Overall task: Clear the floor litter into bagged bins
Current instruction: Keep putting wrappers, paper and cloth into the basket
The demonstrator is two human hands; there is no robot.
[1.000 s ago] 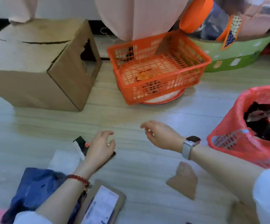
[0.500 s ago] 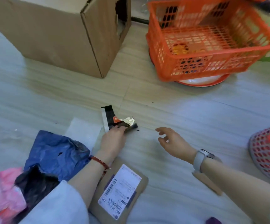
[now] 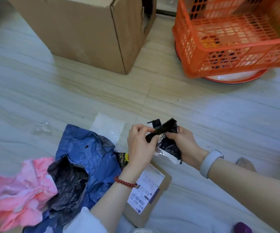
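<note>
Nearest: labelled parcel (image 3: 148, 197) and blue bag (image 3: 87, 152) on the floor. Above them, left hand (image 3: 140, 145) and right hand (image 3: 183, 145) both pinch a black foil wrapper (image 3: 164, 140), lifted clear. Beyond: cardboard box (image 3: 88, 31), orange basket (image 3: 236, 36). Risk: crumbs, possibly inside, spill if the wrapper tips.

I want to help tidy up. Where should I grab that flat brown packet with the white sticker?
My guess: take the brown packet by its right edge, coming from the right. It lies flat on the floor, so slide fingers under that edge and pinch. Its left side is tucked beneath the left forearm, and the blue bag crowds that side too.
</note>
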